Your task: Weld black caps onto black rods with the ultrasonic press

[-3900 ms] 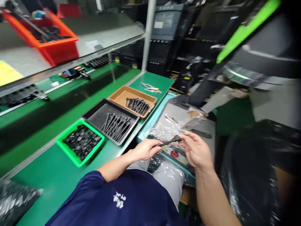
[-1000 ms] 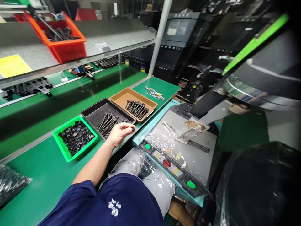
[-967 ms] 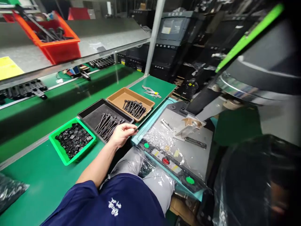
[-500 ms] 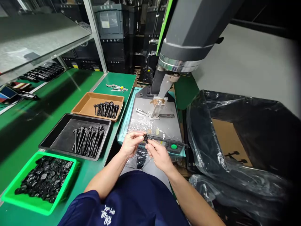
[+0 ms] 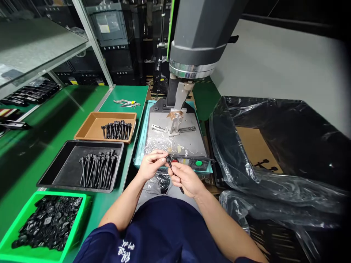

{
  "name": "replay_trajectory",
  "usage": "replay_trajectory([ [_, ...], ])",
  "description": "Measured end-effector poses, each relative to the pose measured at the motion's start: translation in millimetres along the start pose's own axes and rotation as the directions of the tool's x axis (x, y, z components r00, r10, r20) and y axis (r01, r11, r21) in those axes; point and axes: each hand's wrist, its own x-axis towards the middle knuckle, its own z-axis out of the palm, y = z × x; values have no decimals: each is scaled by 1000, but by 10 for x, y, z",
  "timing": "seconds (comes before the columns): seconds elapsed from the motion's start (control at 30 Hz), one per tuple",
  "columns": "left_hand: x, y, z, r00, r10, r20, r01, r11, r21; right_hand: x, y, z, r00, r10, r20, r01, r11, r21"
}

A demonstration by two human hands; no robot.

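Observation:
In front of my lap I hold a black ribbed rod with a wide head (image 5: 168,159), its lower end showing beneath my right palm. My left hand (image 5: 152,164) pinches the head between thumb and fingertips. My right hand (image 5: 186,179) is closed around the shaft. Just beyond my hands is the press base plate (image 5: 157,140), partly under clear film. A metal fixture (image 5: 173,126) stands on it, below the blade-like tool (image 5: 181,95) of the machine head. Whether the head and shaft are separate pieces, I cannot tell.
To my left stand a brown tray (image 5: 89,126) and a black tray (image 5: 64,166) of similar rods, and a green bin (image 5: 62,252) of small black parts. Pliers (image 5: 126,102) lie behind. At right is a bag-lined box (image 5: 227,146) with a few rods. A green button (image 5: 199,163) fronts the press.
My view has shifted slightly right. My right hand has turned, and more of the rod shows between my hands and below my right palm.

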Motion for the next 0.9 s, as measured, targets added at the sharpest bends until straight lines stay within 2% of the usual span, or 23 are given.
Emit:
replay_trajectory([
  [0.07, 9, 41, 1, 998, 54, 24, -55, 996, 76, 4, 63, -27, 989, -133, -61, 122, 979, -163],
  [0.1, 14, 51, 8, 997, 73, 27, -75, 992, 100, 5, 95, -42, 970, -227, -91, 192, 938, -289],
  [0.17, 20, 47, 31, 996, 83, 23, -85, 988, 128, 7, 146, -76, 899, -426, -99, 303, 770, -562],
  [0.23, 23, 16, 63, 997, 76, 8, -76, 989, 130, 11, 176, -109, 811, -584, -33, 361, 543, -758],
  [0.3, 28, -33, 98, 998, 64, -15, -62, 992, 108, 15, 194, -132, 740, -672, 38, 383, 373, -845],
  [0.37, 38, -87, 133, 999, 29, -45, -26, 998, 57, 19, 205, -143, 692, -719, 60, 384, 296, -875],
  [0.43, 52, -130, 167, 997, -36, -74, 33, 999, -37, 17, 209, -140, 682, -731, 31, 384, 321, -866],
  [0.47, 60, -143, 183, 994, -76, -79, 68, 993, -97, 13, 207, -137, 700, -714, -3, 388, 384, -838],
  [0.5, 66, -149, 199, 991, -113, -78, 100, 982, -158, 7, 202, -133, 736, -675, -51, 392, 487, -781],
  [0.53, 71, -149, 213, 987, -146, -68, 129, 968, -214, 1, 193, -131, 791, -603, -102, 383, 619, -686],
  [0.6, 78, -132, 237, 981, -193, -28, 176, 939, -295, -14, 168, -137, 914, -378, -146, 296, 869, -397],
  [0.63, 82, -121, 247, 979, -205, -7, 193, 929, -315, -20, 154, -147, 956, -265, -129, 227, 941, -251],
  [0.67, 86, -110, 255, 977, -212, 10, 204, 924, -323, -24, 141, -159, 979, -181, -97, 166, 975, -145],
  [0.7, 92, -102, 261, 976, -216, 18, 211, 924, -320, -25, 132, -173, 988, -139, -69, 132, 987, -97],
  [0.73, 100, -99, 266, 976, -218, 19, 214, 928, -306, -25, 127, -186, 987, -148, -67, 139, 984, -113],
  [0.8, 114, -109, 272, 977, -213, 4, 207, 944, -257, -20, 130, -205, 943, -313, -112, 265, 911, -317],
  [0.83, 118, -122, 275, 978, -208, -5, 202, 953, -227, -18, 136, -207, 889, -441, -127, 339, 817, -467],
  [0.9, 114, -160, 287, 982, -188, -26, 182, 970, -160, -19, 151, -200, 742, -665, -89, 416, 560, -716],
])
